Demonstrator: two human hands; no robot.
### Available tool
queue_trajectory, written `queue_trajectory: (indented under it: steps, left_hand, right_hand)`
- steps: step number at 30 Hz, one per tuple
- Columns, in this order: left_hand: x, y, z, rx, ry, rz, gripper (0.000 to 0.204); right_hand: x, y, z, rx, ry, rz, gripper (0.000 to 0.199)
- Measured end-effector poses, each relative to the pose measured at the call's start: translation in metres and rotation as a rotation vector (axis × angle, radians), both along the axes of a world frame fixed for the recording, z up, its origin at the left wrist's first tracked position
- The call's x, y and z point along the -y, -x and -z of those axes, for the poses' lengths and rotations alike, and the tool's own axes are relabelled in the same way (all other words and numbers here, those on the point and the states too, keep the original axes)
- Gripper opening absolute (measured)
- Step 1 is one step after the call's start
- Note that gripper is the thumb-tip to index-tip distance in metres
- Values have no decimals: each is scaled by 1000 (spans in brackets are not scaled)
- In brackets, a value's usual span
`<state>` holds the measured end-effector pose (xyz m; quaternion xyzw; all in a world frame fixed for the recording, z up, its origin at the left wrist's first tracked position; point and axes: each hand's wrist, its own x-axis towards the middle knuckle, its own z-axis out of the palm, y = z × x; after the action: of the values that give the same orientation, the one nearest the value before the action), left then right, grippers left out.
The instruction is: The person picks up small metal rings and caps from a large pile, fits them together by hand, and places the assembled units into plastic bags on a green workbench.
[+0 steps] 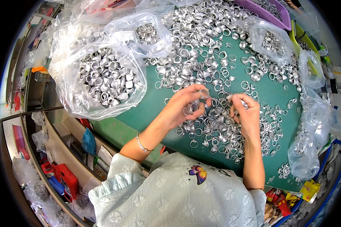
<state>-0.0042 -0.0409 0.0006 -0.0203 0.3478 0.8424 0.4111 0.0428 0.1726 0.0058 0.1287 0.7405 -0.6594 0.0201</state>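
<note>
My left hand (181,105) is curled above the near pile of silver-coloured metal rings (225,134), with a ring (204,94) pinched between its fingertips. More rings show within its curled palm. To the right of it, my right hand (248,113) is closed, thumb against forefinger, with silver rings partly showing among its fingers. How many it holds is hidden. The two hands are apart, both over the green table top (142,108).
A clear plastic bag (75,104) full of chunky rings stands at the left. Heaped rings (195,22) cover the far side. Another clear bag (271,41), a purple basket (263,13) and a green basket (305,39) line the right. Shelves (60,159) with a red basket (66,178) are lower left.
</note>
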Motion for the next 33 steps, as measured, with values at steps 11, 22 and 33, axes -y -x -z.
queue_trajectory:
  steps: [11, 22, 33]
  left_hand:
    - [-5, -17, 3, 141, 82, -130, 24]
    - [-21, -50, 8, 683, -269, 100, 36]
    - [-41, -56, 3, 699, -352, -30, 32]
  right_hand:
    - [27, 37, 15, -302, -1060, -218, 13]
    - [43, -32, -37, -462, -567, -442, 17]
    - [26, -22, -27, -681, -541, -204, 14]
